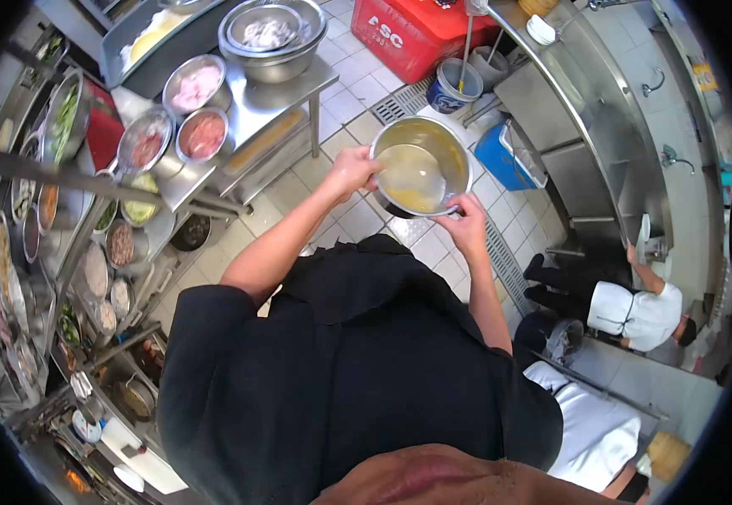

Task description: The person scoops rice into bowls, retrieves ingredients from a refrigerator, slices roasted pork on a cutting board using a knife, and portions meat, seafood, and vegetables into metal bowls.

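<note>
Between my two hands a metal pot (446, 147) is held out over the tiled floor. Cloudy yellowish liquid (412, 175) lies in its bottom, and a yellow film coats part of the inner wall. My left hand (354, 172) grips the pot at its left side, with the thumb near the rim. At the lower right edge, my right hand (467, 220) is closed on the rim or a handle there; I cannot tell which. The pot looks tilted a little towards me.
A steel table (294, 88) at upper left bears bowls of raw meat (200, 87). Ahead stand a red tub (404, 38), a blue bucket (448, 88) and a blue bin (505, 158). Steel sinks (551, 105) run along the right, where a person in white (635, 311) stands. Another white-clothed person (593, 421) is close by.
</note>
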The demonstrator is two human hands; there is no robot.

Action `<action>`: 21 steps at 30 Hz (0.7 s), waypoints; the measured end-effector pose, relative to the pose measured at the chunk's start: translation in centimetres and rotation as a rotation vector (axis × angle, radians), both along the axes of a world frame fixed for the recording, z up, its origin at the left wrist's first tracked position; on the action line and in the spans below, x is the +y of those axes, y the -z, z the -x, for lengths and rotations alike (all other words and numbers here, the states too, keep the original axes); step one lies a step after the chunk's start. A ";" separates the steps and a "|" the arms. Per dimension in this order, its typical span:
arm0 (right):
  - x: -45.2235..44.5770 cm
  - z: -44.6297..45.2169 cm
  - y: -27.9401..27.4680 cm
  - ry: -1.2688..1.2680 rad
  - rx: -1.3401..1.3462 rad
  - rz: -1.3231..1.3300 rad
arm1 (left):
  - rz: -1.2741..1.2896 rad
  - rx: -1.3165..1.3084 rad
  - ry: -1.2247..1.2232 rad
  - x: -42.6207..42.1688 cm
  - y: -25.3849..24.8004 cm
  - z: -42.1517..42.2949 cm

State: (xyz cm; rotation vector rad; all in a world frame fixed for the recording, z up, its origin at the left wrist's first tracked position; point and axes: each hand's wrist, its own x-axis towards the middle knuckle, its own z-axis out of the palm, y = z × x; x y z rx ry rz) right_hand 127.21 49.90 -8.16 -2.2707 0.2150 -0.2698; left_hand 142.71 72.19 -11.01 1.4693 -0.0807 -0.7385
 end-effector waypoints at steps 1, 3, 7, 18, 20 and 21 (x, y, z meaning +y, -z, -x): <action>-1.9 -2.0 -0.2 0.053 -0.016 0.000 | 0.003 -0.030 0.092 -2.0 -0.6 -3.1; -5.8 -6.2 1.0 0.109 -0.030 -0.049 | 0.087 -0.031 0.212 -5.7 -0.8 -8.8; -12.1 -18.0 3.1 0.136 -0.050 -0.415 | 0.052 -0.229 0.244 -8.5 0.0 -19.1; -18.5 -53.8 2.8 -0.157 -0.196 0.021 | -0.238 -0.388 -0.704 8.0 -8.6 -35.7; -18.2 -60.0 3.2 -0.234 -0.244 0.087 | -0.341 -0.409 -0.803 9.9 -9.0 -38.7; -18.3 -62.5 3.3 -0.231 -0.195 0.089 | -0.290 -0.382 -0.836 11.1 -7.9 -40.3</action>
